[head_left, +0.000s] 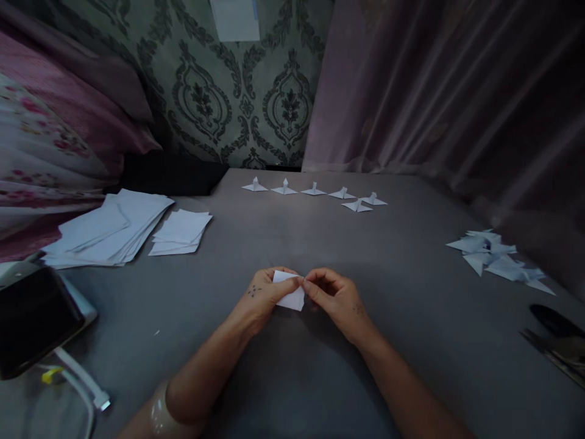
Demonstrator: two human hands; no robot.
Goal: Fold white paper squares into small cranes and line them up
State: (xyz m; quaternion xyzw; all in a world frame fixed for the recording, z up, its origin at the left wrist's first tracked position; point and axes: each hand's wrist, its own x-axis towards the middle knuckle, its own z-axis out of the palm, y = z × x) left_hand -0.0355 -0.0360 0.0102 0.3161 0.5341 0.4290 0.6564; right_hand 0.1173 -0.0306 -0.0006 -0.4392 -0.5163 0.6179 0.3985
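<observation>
A small folded piece of white paper (289,299) is held above the middle of the grey table. My left hand (267,296) grips it from the left, thumb lying across its front and fingers behind. At the paper's upper right corner, my right hand (333,296) pinches with thumb and forefinger, its other fingers curled. The two thumbs almost meet there. The fingers behind the paper are mostly hidden.
Several folded paper figures (313,189) stand in a row at the table's far side. More folded pieces (500,259) lie heaped on the right. Paper sheets (109,228) and smaller squares (181,228) are stacked left. A black device (39,317) and white cable (82,375) sit near left.
</observation>
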